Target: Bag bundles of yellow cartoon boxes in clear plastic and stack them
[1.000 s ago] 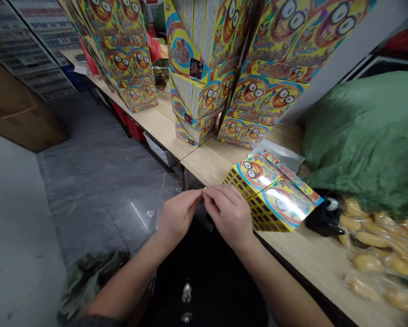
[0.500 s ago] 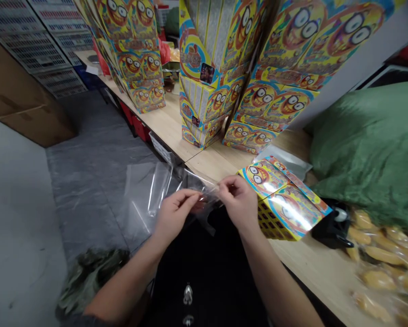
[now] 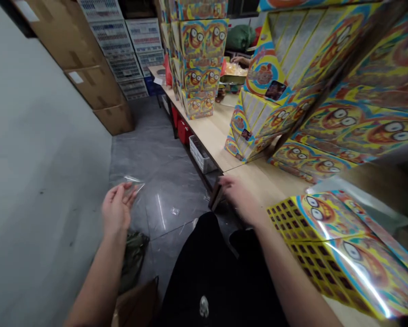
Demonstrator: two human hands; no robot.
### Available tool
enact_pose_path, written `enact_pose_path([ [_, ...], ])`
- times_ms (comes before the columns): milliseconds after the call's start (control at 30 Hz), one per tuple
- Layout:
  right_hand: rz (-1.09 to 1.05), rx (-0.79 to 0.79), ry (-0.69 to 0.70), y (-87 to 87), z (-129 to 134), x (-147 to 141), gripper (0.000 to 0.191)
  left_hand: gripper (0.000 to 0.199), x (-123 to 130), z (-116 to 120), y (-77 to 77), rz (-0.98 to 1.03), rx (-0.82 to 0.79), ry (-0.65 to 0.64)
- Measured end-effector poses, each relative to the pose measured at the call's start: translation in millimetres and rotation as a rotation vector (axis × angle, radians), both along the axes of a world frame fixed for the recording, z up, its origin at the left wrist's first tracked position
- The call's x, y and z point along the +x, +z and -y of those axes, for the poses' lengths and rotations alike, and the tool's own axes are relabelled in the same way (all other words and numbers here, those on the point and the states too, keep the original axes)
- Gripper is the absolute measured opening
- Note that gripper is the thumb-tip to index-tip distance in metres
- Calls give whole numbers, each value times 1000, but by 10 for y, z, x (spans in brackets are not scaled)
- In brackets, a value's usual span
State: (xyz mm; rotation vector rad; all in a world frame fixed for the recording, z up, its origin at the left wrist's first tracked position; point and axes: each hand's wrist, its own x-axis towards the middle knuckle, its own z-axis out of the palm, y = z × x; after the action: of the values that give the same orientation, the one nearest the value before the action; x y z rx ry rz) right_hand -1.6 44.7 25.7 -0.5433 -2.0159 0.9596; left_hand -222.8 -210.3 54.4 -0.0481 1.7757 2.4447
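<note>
"Over the floor, left of the table [image 3: 207, 129]: where is the clear film [image 3: 135, 185]?"

"In the left hand [image 3: 118, 206]. Fingers curled, film pinched at the tips, held well apart from the table."

"Right hand [image 3: 243, 197]?"

"By the table's near edge, fingers drawn close together. Blurred from here; cannot tell whether anything is between them."

"Progress?"

"My judgement: film separated from the cartons, that much done. Release not yet done; the grip is on it. A small clear scrap [image 3: 175, 211] lies on the floor."

"And the nearest yellow carton [image 3: 340, 254]?"

"On the table, beside the right forearm, no fingers on it. Strong glare on top; cannot tell if it is wrapped. It sits apart from the open-fronted stack [image 3: 254, 113] and the far stack [image 3: 204, 68]. Whether those count as finished: not determinable."
</note>
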Motion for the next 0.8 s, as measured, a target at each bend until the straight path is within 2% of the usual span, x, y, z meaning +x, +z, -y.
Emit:
enact_pose_path([
  [100, 336, 73, 371, -219, 404, -163, 36, 13, 405, -247, 83, -159, -39, -90],
  [167, 511, 110, 430, -252, 544, -134, 34, 16, 681, -461, 66, -250, -108, -149],
  [267, 520, 103, 305, -133, 618, 39, 21, 16, 1022, -724, -28, -388, -206, -252],
  [333, 433, -11, 214, -4, 657, 170, 26, 14, 1222, -849, -105, -465, -245, -349],
  [433, 161, -396, 99, 144, 757, 295, 58, 17, 1541, -974, -198, -630, -309, -572],
  [467, 61, -531, 67, 170, 788, 319, 60, 21, 1648, -998, -210, -698, -338, -664],
  [533, -115, -712, -47, 196, 818, 376, 46, 33, 1824, -1018, -183, -836, -392, -857],
  [600, -207, -748, -187, 210, 793, 501, 31, 44, 1895, -1019, -67, -945, -438, -1043],
  [633, -223, -742, -224, 222, 766, 602, 27, 46, 1878, -1027, 25, -992, -456, -1096],
  [667, -220, -728, -236, 240, 737, 731, 26, 46, 1828, -1049, 134, -1037, -475, -1100],
  [733, -155, -681, -218, 300, 691, 1045, 27, 48, 1663, -1160, 376, -1116, -506, -992],
  [800, -71, -593, -192, 385, 678, 1376, 25, 66, 1497, -1367, 585, -1147, -492, -903],
])
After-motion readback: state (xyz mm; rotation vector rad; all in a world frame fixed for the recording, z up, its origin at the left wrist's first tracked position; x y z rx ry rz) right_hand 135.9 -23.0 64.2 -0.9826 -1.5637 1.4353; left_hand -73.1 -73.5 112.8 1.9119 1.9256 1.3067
